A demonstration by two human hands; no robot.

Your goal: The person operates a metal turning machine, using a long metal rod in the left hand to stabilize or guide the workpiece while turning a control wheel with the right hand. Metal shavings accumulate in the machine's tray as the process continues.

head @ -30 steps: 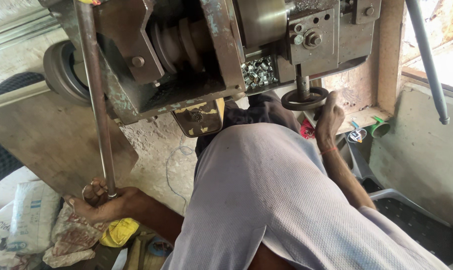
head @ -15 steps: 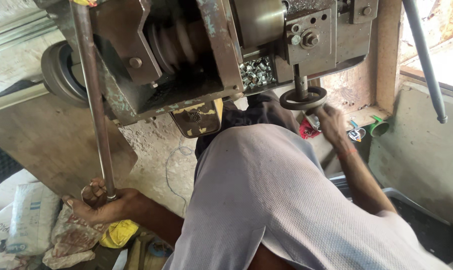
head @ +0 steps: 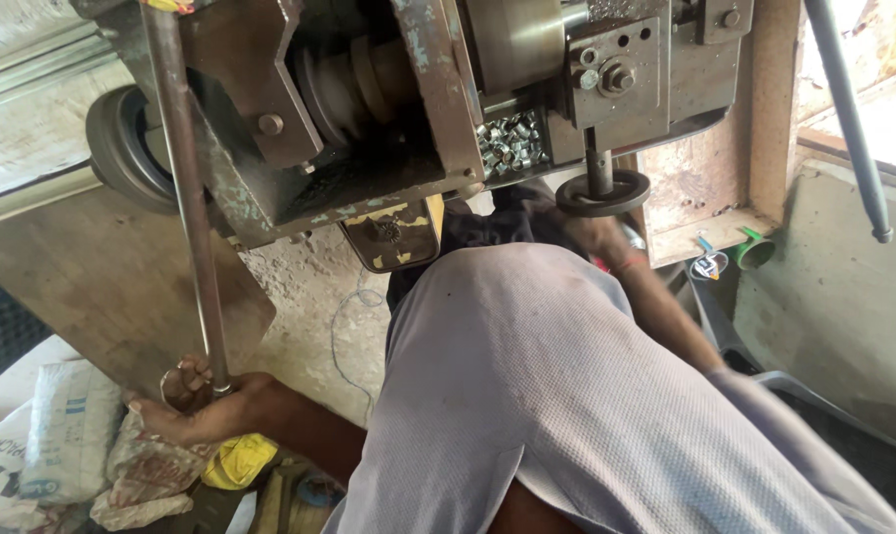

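Rough concrete floor (head: 309, 297), worn machine (head: 369, 119), wall (head: 843, 297)

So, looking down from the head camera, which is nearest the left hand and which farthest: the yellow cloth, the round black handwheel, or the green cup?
From the left hand, gripping the long metal rod:
1. Yellow cloth, just below the hand.
2. Round black handwheel, up under the machine, right of centre.
3. Green cup, far right by the wall.
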